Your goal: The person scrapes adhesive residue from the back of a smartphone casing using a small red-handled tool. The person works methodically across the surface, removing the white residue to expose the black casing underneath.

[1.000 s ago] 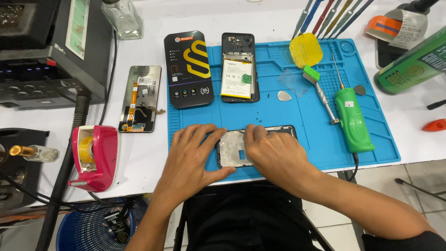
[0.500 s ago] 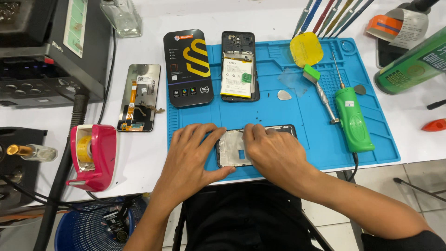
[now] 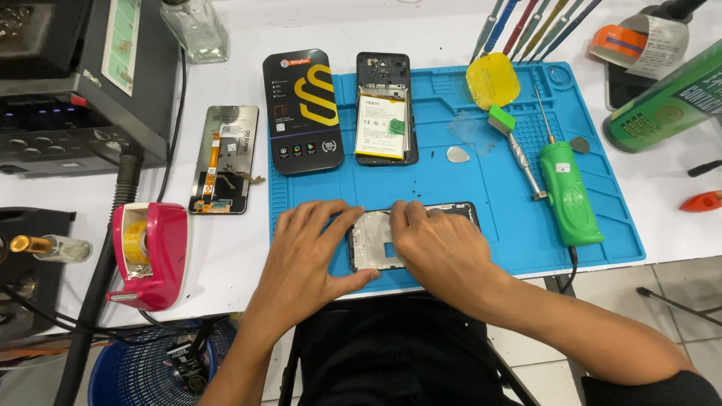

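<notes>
A phone frame with a silvery inner plate [image 3: 374, 240] lies flat at the near edge of the blue work mat [image 3: 496, 180]. My left hand [image 3: 308, 259] grips its left end, thumb under the near edge and fingers over the far edge. My right hand [image 3: 440, 248] lies flat on top of the frame's right half and hides most of it. Beyond them on the mat sits an opened phone body with a white battery [image 3: 383, 109] and a black and yellow flat box [image 3: 302, 111].
A green electric screwdriver [image 3: 568, 192], a small brush, a yellow pad [image 3: 492, 79] and two picks lie on the mat's right side. A loose screen panel [image 3: 223, 159] and a pink tape dispenser [image 3: 147, 256] are left of the mat. A green bottle [image 3: 665, 98] stands far right.
</notes>
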